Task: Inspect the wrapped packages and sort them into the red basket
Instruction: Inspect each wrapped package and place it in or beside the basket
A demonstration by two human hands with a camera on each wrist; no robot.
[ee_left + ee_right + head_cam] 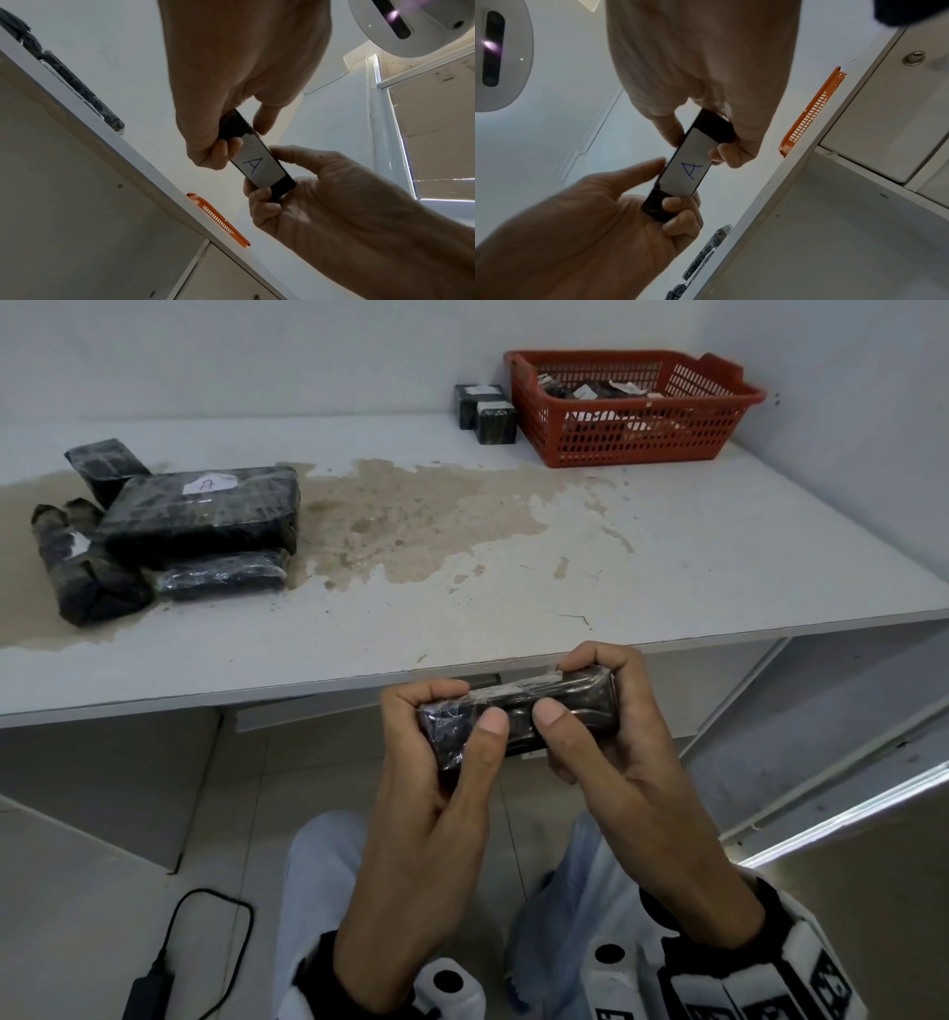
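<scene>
Our table (513, 588) carries a red basket (631, 439) at the far right, already holding packages, and a pile of 5 dark packages (169, 531) at the far left. Below its near edge our left hand (436, 762) and right hand (611, 742) pinch 1 small package (518, 711) by its ends, thumbs on top. It looks light, stiff and slick in film, so end grips suit it.

Packages (169, 526) left on table (513, 588), basket (631, 408) far right
</scene>
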